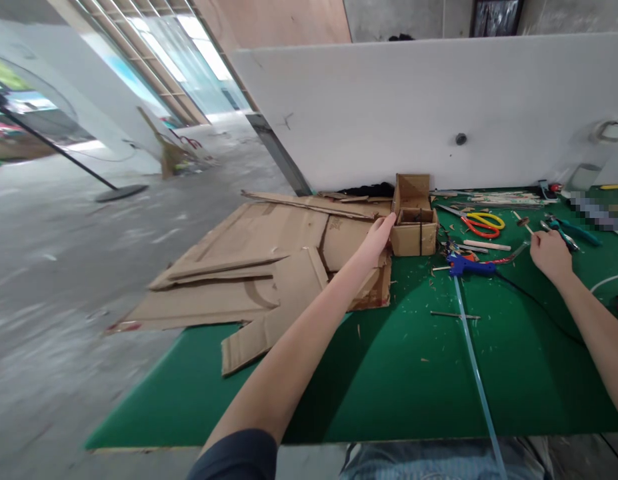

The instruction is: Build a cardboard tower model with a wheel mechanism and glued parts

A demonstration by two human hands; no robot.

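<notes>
My left hand (379, 239) reaches to the left side of a small open cardboard box (413, 240), its fingers closed on the box's edge. The box's flap stands upright at the back, and a dark line runs down its front. My right hand (551, 256) pinches a thin wooden stick (527, 227) with a small brown piece on it. Just left of that hand lie scissors (481, 223) with yellow and red handles. A blue glue gun (471, 266) rests in front of the box, a long translucent glue stick (473, 353) trailing from it towards me.
Flattened cardboard sheets (249, 293) cover the left of the green table (379, 407) and overhang its edge. Pliers (571, 230) lie beyond my right hand. Thin sticks (509, 199) lie along the white board (369, 113) at the back. A thin rod (443, 314) crosses under the glue stick.
</notes>
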